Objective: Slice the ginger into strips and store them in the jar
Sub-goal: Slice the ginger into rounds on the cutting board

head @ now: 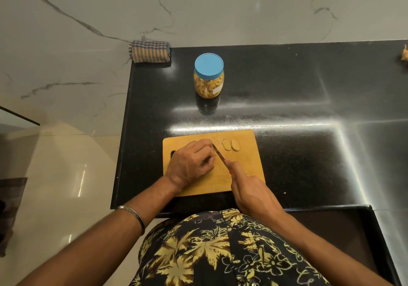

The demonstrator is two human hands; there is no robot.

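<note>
Wooden cutting board (240,171) at the near edge of a polished black stone surface (298,91). The left hand (189,164) curls its fingers (207,146) over a piece of ginger (212,153), mostly hidden beneath them; the right hand (251,188) grips the red-handled knife (218,155), whose blade lies just against the left fingertips. Two cut ginger slices (229,145) rest on the board beyond the blade. The jar (208,76), blue lid on and already holding pale strips, stands well behind the board.

Risks, as judged: the blade could nick the fingertips, being so close to them; the small, rounded ginger could roll or slip under pressure; the board could slide on the glossy stone.

A folded checked cloth (150,51) lies at the surface's far left corner. White veined marble wall (198,10); pale glossy floor (66,186) at left.
</note>
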